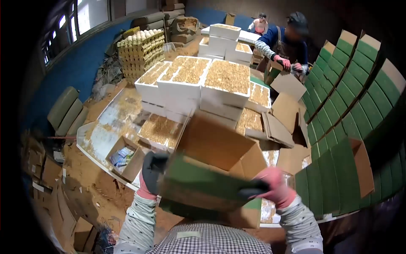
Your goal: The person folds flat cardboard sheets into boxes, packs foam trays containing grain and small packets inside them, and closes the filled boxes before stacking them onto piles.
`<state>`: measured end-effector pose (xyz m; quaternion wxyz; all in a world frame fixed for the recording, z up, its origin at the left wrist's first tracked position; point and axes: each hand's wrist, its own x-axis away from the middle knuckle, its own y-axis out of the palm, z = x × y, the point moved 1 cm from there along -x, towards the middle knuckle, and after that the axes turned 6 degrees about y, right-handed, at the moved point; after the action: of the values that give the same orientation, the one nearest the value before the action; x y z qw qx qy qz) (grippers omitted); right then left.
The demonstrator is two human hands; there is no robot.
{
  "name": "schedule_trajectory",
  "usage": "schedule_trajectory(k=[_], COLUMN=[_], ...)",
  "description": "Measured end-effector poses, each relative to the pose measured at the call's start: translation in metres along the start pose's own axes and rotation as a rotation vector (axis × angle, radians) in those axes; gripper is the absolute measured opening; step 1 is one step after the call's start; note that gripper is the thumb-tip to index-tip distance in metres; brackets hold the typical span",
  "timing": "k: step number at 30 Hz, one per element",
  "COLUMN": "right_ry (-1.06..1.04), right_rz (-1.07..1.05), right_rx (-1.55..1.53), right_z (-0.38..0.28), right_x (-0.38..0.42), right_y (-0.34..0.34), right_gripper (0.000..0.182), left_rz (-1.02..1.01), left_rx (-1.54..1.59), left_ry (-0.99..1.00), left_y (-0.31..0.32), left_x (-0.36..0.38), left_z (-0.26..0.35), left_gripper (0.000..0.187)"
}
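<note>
An opened green cardboard box, brown inside, is held up in front of my chest, tilted and slightly blurred. My left hand, in a pink and dark glove, grips its left side. At the right front corner, my right hand is closed on the box in a similar glove. The inside that shows is bare cardboard. Just beyond the box stand white foam boxes topped with brown, grainy filling. To the left of my left hand sits a small carton with blue and white packets in it.
Green cartons are stacked in tall rows on the right. Flattened cardboard lies beside the foam boxes. Egg trays holding eggs are piled at the back left. A co-worker in pink gloves handles a carton at the back right; another person is farther off.
</note>
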<state>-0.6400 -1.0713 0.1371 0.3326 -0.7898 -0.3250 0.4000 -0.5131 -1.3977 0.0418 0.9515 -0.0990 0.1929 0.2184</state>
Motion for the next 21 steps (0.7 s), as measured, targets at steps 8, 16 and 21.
schedule_trajectory(k=[8,16,21], right_ry=[0.519,0.99,0.722], right_rz=[-0.072,0.258,0.513], right_rx=[-0.729,-0.956,-1.026], right_z=[0.1,0.212,0.209], right_x=[-0.094,-0.2,-0.131], right_y=[0.023,0.048,0.035], right_gripper=[0.039,0.049,0.025], left_rz=[-0.417,-0.587,-0.649], left_rx=[-0.418,-0.273,-0.271], left_ry=[-0.262,-0.424,-0.266], left_y=[0.039,0.028,0.034], left_x=[-0.001,-0.024,-0.048], left_z=[-0.003,-0.001,-0.031], left_gripper=[0.065,0.066,0.069])
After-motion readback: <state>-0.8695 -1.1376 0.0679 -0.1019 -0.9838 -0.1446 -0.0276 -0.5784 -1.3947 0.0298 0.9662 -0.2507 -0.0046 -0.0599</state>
